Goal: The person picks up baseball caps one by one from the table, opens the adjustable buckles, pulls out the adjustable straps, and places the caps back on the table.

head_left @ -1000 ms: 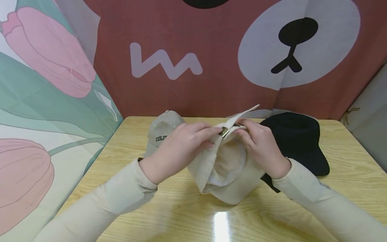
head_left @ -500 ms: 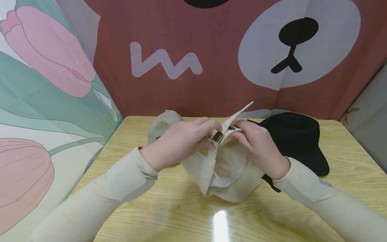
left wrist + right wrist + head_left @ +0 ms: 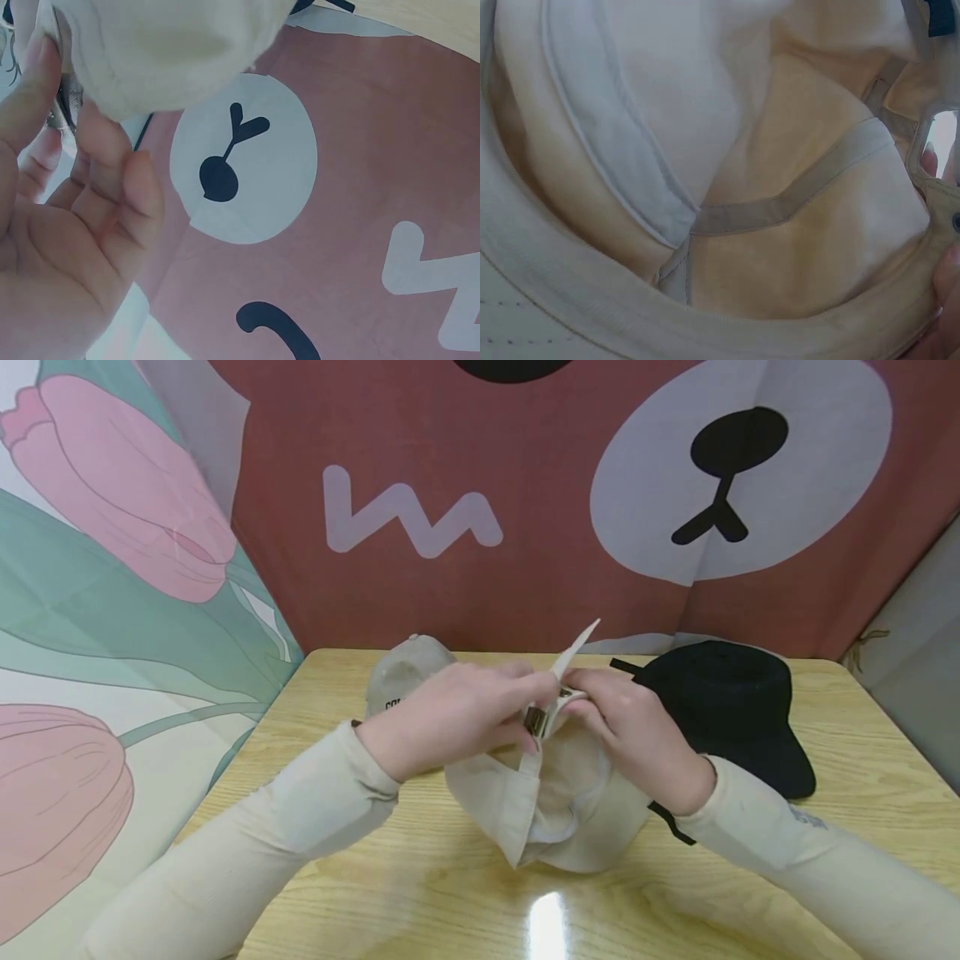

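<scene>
A cream baseball cap (image 3: 592,822) is held over the table in the head view, its inside turned toward me. My left hand (image 3: 457,714) pinches its back strap at the metal buckle (image 3: 535,722). My right hand (image 3: 637,731) grips the other side of the strap opening, close to the left fingertips. The strap's loose end (image 3: 576,647) points up between both hands. In the left wrist view, the fingers (image 3: 105,142) meet at the buckle under the cap (image 3: 172,52). The right wrist view is filled by the cap's lining (image 3: 802,247), with fingertips (image 3: 949,285) at its edge.
Behind my left hand stands a grey-beige cap (image 3: 411,664) with dark lettering, partly covered. A black cap (image 3: 727,718) lies at the right, beside my right hand. The wooden table (image 3: 360,893) ends at a printed cloth backdrop (image 3: 420,602).
Both hands have drawn slightly down, the left fingers staying on the buckle. The strap's loose end has swung left and stands steeper. The cap has shifted a little left.
</scene>
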The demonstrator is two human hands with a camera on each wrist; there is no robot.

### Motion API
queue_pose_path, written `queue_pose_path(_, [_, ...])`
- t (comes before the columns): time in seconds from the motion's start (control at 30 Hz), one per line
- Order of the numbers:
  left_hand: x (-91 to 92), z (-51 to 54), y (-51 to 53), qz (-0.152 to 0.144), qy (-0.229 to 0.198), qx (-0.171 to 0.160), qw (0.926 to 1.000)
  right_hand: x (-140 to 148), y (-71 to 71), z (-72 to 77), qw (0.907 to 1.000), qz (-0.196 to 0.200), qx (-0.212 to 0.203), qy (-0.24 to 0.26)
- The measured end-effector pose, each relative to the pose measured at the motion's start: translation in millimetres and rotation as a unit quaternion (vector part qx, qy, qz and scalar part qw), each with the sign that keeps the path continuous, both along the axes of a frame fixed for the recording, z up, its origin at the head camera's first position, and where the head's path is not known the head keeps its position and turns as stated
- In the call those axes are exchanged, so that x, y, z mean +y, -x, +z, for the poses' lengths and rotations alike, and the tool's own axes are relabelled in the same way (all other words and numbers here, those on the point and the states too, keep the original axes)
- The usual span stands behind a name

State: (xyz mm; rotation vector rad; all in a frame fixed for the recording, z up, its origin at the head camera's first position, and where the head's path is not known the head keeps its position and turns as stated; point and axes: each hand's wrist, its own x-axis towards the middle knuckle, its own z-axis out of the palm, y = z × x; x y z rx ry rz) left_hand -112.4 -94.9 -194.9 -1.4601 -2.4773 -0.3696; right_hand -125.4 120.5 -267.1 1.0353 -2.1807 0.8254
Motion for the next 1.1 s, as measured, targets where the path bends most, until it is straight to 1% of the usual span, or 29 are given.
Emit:
queue_pose_path(0.2, [-0.1,0.8,-2.0,-0.001,0.026,0.023,0.9994,-1.6,-0.9,-1.2,0.9999,0.003,0.013,-0.002])
queue_pose_path(0.37, [0.4,1.2,-4.1,0.005,0.045,0.021,0.9987,-2.3,-2.3,-1.9,0.9999,0.006,0.014,-0.004])
queue_pose_path(0.5, [1.4,2.0,-5.8,0.011,0.060,0.026,0.9978,-2.9,-3.4,-2.1,0.9999,0.009,0.012,-0.007])
queue_pose_path(0.67, [2.0,1.8,-7.4,0.016,0.063,0.027,0.9975,-3.7,-4.9,-1.7,0.9998,0.012,0.014,-0.009])
queue_pose_path(0.73, [1.9,1.0,-7.6,0.017,0.058,0.028,0.9978,-3.8,-5.3,-1.1,0.9998,0.012,0.013,-0.010])
queue_pose_path(0.8, [1.4,-0.7,-7.6,0.011,0.042,0.041,0.9982,-3.1,-5.5,-0.1,0.9999,0.008,0.003,-0.006])
queue_pose_path(0.93, [-0.4,-4.5,-8.1,0.004,-0.005,0.081,0.9967,-0.3,-5.9,2.4,0.9998,-0.010,-0.020,-0.002])
queue_pose_path(0.97, [-1.0,-5.4,-8.6,0.005,-0.019,0.090,0.9958,0.3,-6.0,3.0,0.9996,-0.013,-0.025,-0.001])
queue_pose_path(1.0, [-0.8,-5.6,-9.1,0.010,-0.030,0.092,0.9953,1.2,-5.9,3.6,0.9995,-0.017,-0.027,-0.001])
queue_pose_path(1.1, [0.0,-6.3,-12.3,0.035,-0.058,0.097,0.9930,2.8,-5.5,5.2,0.9995,-0.018,-0.027,-0.004])
